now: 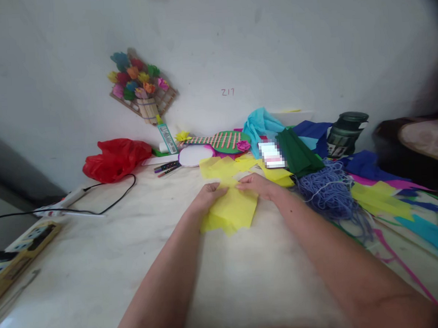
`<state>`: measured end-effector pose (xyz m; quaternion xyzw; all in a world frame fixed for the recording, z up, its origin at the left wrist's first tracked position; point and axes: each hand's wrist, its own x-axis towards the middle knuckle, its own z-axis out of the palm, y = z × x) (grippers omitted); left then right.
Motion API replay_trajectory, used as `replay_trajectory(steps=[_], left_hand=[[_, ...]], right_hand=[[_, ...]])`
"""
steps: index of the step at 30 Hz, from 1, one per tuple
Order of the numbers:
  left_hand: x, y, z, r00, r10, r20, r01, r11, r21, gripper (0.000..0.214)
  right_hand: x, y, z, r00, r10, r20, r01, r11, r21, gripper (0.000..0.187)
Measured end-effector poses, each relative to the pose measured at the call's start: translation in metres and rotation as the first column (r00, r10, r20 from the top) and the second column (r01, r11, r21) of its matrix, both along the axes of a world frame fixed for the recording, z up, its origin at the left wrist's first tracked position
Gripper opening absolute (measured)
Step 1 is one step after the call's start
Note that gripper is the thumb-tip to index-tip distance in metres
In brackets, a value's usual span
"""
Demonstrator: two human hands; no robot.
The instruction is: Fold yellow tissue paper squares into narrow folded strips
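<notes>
Both arms reach forward over the table to a thin yellow sheet (231, 215), which looks like crepe or tissue paper. My left hand (208, 194) pinches its left side, and my right hand (256, 185) pinches it on the right. The sheet hangs toward me between the hands, with an uneven lower edge. Behind it, another yellow paper piece (217, 168) lies on the table; whether the two are joined I cannot tell. More folded yellow paper (277, 176) lies just beyond my right hand, under a phone (272, 155) with a blurred screen.
Blue yarn (322, 187), dark green paper (299, 151) and a dark jar (347, 134) crowd the right. A red plastic bag (117, 159), several pens (167, 168) and a green paper lute-like craft (227, 141) stand at the back. Power strips (24, 255) and a black cable (106, 208) lie left.
</notes>
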<state>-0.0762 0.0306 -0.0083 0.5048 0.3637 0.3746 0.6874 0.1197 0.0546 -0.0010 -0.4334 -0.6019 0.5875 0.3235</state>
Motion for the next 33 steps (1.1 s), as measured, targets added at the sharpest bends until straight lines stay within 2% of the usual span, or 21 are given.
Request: replay_trajectory(steps=[4,10,22,33], left_hand=[[-0.001,0.002,-0.001,0.998,0.017,0.064,-0.016,1.000,-0.010,0.046],[-0.001,0.005,-0.002,0.982,0.130,0.134,-0.121,0.990,-0.069,0.039],[0.000,0.005,0.001,0.978,0.147,0.148,-0.143,0.989,-0.039,0.024],[-0.001,0.005,0.000,0.987,0.114,0.114,-0.114,0.993,-0.007,0.024]], right_hand=[[-0.001,-0.001,-0.004,0.994,-0.015,-0.110,0.001,0.993,-0.121,0.021],[-0.003,-0.001,-0.006,0.964,-0.057,-0.259,0.011,0.984,-0.176,0.026],[0.002,0.006,-0.015,0.937,-0.041,-0.348,0.005,0.995,-0.104,0.024],[0.000,0.004,-0.014,0.943,-0.045,-0.331,0.031,0.998,-0.046,0.020]])
